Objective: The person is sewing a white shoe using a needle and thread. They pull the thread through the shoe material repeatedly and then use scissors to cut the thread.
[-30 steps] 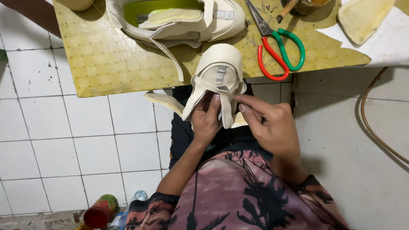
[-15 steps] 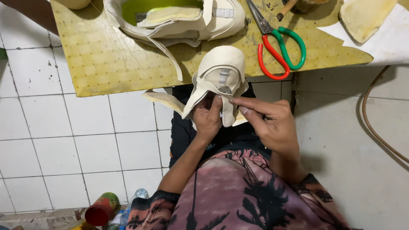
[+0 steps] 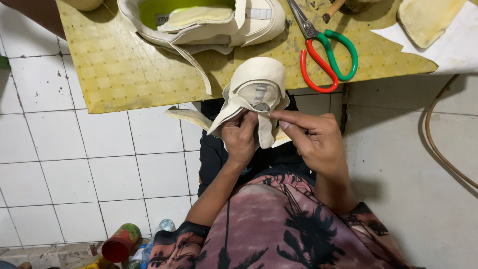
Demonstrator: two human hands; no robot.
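I hold a cream shoe upper [image 3: 256, 84] over my lap, its toe pointing toward the workboard. My left hand [image 3: 240, 137] grips it from below, fingers tucked under the tongue area. My right hand [image 3: 311, 137] pinches the tongue and the upper's right edge between thumb and forefinger. A loose cream strap [image 3: 186, 115] hangs off the upper to the left.
A yellow-green patterned workboard [image 3: 119, 69] lies ahead, carrying a second cream shoe upper [image 3: 209, 22] with a green lining, red-and-green handled scissors [image 3: 323, 50], a tool handle [image 3: 332, 10] and a tan insole [image 3: 428, 20] on white paper. A red can [image 3: 119, 242] and bottles stand on the tiled floor.
The shoe upper has shifted slightly toward the board. My right forefinger and thumb have moved in onto the tongue; my left hand keeps its grip.
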